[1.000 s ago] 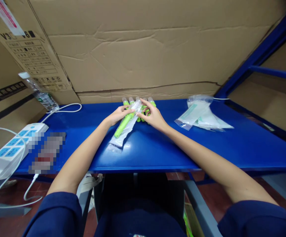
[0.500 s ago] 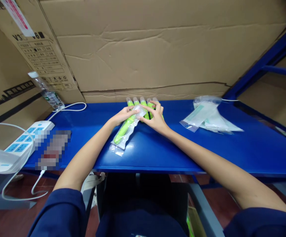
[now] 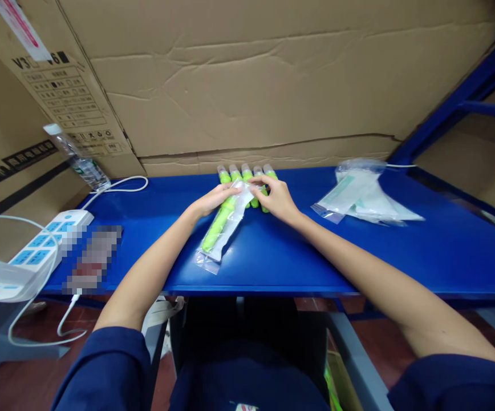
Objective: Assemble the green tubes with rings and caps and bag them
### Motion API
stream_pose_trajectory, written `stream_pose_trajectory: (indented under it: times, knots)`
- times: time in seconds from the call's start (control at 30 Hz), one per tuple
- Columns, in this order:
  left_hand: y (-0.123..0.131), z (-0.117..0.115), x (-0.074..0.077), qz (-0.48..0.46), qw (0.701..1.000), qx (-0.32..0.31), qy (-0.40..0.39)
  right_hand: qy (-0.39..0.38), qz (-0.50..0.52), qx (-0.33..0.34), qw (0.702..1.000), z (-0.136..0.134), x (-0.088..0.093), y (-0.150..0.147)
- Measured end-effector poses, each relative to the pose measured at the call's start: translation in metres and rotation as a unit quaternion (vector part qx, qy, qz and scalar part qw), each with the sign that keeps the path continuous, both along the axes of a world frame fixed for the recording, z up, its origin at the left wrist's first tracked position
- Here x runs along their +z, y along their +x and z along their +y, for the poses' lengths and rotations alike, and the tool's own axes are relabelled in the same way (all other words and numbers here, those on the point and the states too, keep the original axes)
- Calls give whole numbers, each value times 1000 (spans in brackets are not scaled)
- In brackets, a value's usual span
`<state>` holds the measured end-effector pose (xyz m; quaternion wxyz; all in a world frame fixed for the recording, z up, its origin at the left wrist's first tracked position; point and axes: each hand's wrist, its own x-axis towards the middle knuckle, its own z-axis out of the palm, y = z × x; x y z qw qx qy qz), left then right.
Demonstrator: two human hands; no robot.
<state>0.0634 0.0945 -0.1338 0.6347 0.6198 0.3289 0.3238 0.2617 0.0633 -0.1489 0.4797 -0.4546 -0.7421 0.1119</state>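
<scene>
A clear plastic bag (image 3: 227,228) lies slanted across the blue table, with a bright green tube-shaped item (image 3: 218,225) and something white inside it. My left hand (image 3: 214,200) grips the bag's upper part from the left, thumb on top. At the bag's top end, my right hand (image 3: 275,197) pinches the plastic between thumb and fingers. Behind both hands, several green tubes with clear caps (image 3: 246,170) lie side by side near the cardboard. The right hand partly covers the rightmost ones.
Flat clear bags with white and pale green contents (image 3: 365,194) are piled at the right. At the left are a white power strip (image 3: 37,251), a blurred-out phone-like item (image 3: 93,260), white cables and a water bottle (image 3: 80,162). Cardboard (image 3: 247,85) walls the back.
My right hand's fingers have drawn together onto the bag's top end, where they were more spread. The bag has shifted slightly to the right, and the view has moved a little.
</scene>
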Motion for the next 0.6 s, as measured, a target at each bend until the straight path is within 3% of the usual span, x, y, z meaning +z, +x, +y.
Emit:
stream_pose_trajectory:
  times: [0.13, 0.3, 0.6]
  knots:
    - [0, 1, -1, 12, 1000, -12, 0, 17, -17, 2, 1000, 2, 5, 8]
    - [-2, -1, 2, 21, 1000, 11, -2, 46, -92, 53, 993, 5, 12, 17]
    - [-1, -3, 4, 35, 999, 0, -7, 46, -113, 50, 991, 10, 6, 22]
